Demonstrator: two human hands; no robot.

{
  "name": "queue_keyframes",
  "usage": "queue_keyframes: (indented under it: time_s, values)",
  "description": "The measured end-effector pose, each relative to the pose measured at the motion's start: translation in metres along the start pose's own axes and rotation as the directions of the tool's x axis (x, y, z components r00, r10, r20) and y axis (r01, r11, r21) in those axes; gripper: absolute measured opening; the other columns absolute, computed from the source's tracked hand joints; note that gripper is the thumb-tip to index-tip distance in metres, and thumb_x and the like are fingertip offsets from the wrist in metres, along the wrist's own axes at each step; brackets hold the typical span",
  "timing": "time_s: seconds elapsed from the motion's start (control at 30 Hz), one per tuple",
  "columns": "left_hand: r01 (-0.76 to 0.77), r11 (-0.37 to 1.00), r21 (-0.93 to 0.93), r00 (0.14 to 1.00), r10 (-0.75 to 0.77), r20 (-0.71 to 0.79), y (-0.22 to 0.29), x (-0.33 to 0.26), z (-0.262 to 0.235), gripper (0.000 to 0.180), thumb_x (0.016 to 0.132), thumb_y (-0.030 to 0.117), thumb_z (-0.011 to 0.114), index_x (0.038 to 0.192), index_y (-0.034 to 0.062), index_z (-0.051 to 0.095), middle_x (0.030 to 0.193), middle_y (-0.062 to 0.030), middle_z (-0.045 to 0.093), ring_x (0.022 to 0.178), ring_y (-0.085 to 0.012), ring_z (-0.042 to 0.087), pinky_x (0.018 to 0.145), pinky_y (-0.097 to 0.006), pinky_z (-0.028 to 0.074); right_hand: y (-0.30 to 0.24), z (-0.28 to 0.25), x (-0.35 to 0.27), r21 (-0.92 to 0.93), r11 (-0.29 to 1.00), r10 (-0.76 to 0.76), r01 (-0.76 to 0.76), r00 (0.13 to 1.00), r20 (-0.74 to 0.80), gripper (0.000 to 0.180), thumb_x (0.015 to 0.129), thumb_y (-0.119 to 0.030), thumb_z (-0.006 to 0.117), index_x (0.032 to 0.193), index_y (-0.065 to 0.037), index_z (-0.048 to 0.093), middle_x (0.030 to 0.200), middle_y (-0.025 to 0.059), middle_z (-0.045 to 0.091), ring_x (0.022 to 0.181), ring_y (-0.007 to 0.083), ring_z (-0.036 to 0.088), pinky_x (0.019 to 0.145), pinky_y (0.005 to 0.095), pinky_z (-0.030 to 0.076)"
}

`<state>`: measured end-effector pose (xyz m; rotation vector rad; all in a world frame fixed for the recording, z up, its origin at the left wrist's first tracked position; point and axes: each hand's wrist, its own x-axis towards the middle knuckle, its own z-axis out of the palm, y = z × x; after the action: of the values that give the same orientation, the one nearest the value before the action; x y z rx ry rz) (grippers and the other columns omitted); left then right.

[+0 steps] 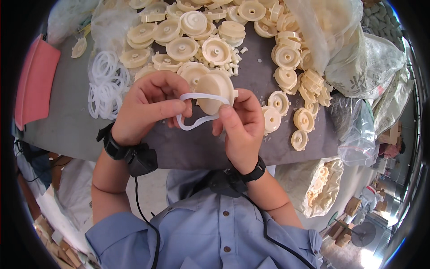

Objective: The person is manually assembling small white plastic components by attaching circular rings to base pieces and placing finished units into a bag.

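My right hand (242, 127) grips a cream plastic wheel (214, 92) held up above the grey table (67, 112). A white rubber ring (195, 123) is stretched partly around the wheel's rim. My left hand (150, 107) pinches the ring's left side between thumb and fingers, close against the wheel. Both wrists wear black bands with cables running down to my blue shirt.
Several cream wheels (183, 33) are heaped at the table's far side and right (293, 80). A pile of white rings (105, 83) lies left of my hands. Clear plastic bags (358, 67) with more parts sit at the right, and a red tray (36, 83) at the left.
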<state>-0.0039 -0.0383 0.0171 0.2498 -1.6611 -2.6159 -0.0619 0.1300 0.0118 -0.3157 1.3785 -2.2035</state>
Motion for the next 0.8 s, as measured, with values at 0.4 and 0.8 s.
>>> queue_keyframes:
  time_s: [0.4, 0.8]
  values:
    - [-0.657, 0.104, 0.747, 0.618, 0.641, 0.455, 0.003, 0.002, 0.003, 0.028, 0.057, -0.004, 0.066, 0.082, 0.0074, 0.064, 0.080, -0.0051, 0.053, 0.070, -0.0192, 0.050, 0.060, -0.028, 0.038, 0.005, 0.003, 0.008, 0.376, 0.906, 0.191, -0.195, 0.980, 0.046, 0.025, 0.085, -0.025, 0.050, 0.095, -0.002, 0.046, 0.076, 0.0048, 0.055, 0.055, 0.0097, 0.049, 0.048, 0.0204, 0.039]
    - [-0.265, 0.943, 0.201, 0.956, 0.284, -0.071, -0.008, 0.001, 0.011, 0.018, 0.071, 0.001, 0.063, 0.088, 0.0016, 0.056, 0.087, -0.0035, 0.055, 0.073, -0.0082, 0.052, 0.061, -0.020, 0.042, 0.007, -0.001, -0.005, 0.206, 0.978, -0.004, -0.012, 0.997, 0.077, 0.025, 0.075, -0.001, 0.060, 0.097, -0.002, 0.048, 0.083, 0.0046, 0.055, 0.065, 0.0080, 0.052, 0.055, 0.0200, 0.045]
